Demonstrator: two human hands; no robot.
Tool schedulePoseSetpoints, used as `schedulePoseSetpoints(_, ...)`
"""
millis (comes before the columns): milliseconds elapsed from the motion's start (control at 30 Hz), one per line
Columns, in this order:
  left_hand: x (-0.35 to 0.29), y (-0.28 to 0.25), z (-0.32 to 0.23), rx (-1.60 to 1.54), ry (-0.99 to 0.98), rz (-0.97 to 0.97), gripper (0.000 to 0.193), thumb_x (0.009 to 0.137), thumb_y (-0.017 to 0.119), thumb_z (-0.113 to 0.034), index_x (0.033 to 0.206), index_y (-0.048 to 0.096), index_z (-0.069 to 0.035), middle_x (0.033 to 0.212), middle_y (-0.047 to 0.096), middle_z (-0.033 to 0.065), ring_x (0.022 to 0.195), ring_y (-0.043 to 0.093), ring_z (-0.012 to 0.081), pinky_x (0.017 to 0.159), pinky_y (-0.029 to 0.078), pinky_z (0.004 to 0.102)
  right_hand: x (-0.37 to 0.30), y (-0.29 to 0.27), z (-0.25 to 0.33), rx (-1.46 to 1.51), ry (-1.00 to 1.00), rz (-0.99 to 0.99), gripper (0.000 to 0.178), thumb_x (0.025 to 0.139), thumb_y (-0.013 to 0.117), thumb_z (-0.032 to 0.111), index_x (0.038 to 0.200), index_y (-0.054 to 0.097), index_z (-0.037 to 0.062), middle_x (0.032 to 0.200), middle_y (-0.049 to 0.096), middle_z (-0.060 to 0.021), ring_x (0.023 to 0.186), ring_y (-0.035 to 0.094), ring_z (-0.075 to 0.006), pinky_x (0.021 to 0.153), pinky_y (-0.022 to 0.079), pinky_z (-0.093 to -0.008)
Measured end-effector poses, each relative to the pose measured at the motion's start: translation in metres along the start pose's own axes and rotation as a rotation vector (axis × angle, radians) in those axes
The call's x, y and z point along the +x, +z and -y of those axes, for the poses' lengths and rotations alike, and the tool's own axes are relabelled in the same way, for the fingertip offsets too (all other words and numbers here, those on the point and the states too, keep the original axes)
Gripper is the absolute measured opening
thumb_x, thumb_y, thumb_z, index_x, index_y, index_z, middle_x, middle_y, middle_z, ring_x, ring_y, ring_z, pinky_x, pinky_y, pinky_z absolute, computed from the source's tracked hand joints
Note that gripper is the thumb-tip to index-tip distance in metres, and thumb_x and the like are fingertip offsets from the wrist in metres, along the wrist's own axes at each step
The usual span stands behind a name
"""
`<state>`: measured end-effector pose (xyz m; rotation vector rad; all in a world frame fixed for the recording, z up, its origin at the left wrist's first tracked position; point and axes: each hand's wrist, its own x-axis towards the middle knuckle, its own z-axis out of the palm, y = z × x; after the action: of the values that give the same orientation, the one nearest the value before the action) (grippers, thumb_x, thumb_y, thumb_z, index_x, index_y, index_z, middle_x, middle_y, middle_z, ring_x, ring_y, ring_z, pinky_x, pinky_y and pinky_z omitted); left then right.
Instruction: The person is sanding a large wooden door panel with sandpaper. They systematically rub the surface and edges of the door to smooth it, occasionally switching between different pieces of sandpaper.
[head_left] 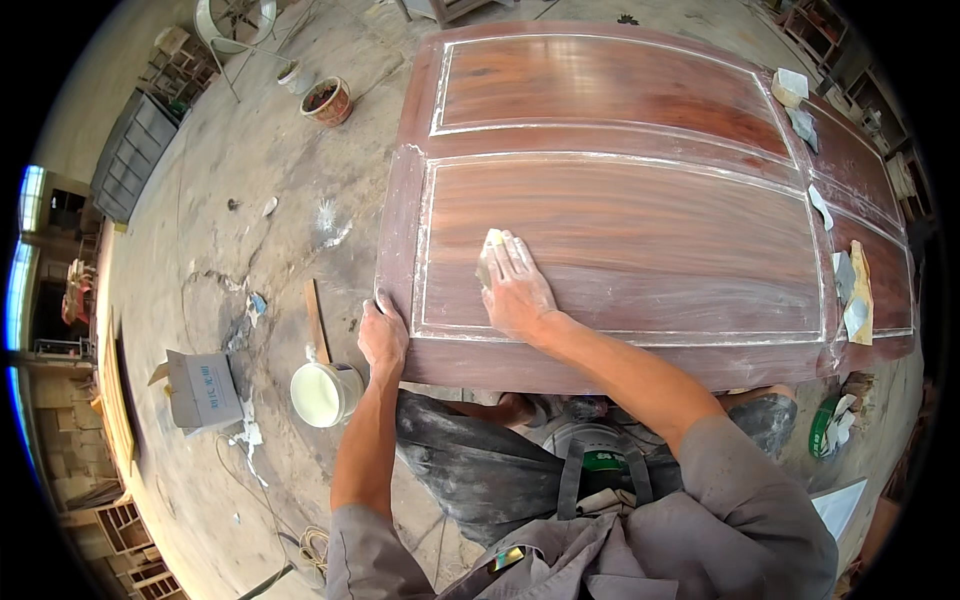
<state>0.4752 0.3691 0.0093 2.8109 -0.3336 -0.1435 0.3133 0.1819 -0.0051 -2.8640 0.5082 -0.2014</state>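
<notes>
A large reddish-brown wooden panel door (pixel 620 240) lies flat in front of me, its recessed fields bordered by white dusty lines. My right hand (pixel 518 290) presses on the nearer field with straight fingers dusted white. Beneath those fingers a pale piece of sandpaper (pixel 484 268) shows at the left side; most of it is hidden by the hand. At the near left corner my left hand (pixel 384 335) is closed round the door's edge, thumb on top. Pale dust streaks cover much of the surface around my right hand.
On the floor at left stand a white bucket of pale paste (pixel 327 393), a wooden stick (pixel 316 320) and an open carton (pixel 200 390). Crumpled sandpaper sheets (pixel 857 295) and a pale block (pixel 790 86) lie along the right. A potted plant (pixel 326 102) stands farther off.
</notes>
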Motion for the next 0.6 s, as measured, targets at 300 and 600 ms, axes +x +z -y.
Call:
schedulePoseSetpoints(300, -0.005, 0.020, 0.017, -0.064, 0.019, -0.069, 0.063, 0.108, 0.033, -0.052, 0.117, 0.066, 0.002, 0.106, 0.070, 0.0321, 0.102, 0.065, 0.0519, 0.091, 0.049, 0.0583, -0.034, -0.007, -0.026, -0.013, -0.119, -0.061, 0.069, 0.098, 0.052, 0.032, 0.150, 0.038, -0.0122, 0.161, 0.033, -0.0296, 0.152, 0.030, -0.0396, 0.128, 0.019, -0.0473)
schedulePoseSetpoints(600, 0.005, 0.023, 0.009, -0.013, 0.054, -0.110, 0.065, 0.108, 0.032, -0.054, 0.117, 0.066, 0.001, 0.105, 0.070, 0.0329, 0.101, 0.065, 0.0531, 0.089, 0.049, 0.0598, -0.362, -0.133, -0.405, -0.131, 0.925, -0.096, 0.062, 0.105, 0.042, 0.024, 0.154, 0.030, -0.0123, 0.162, 0.027, -0.0313, 0.152, 0.025, -0.0431, 0.127, 0.019, -0.0479)
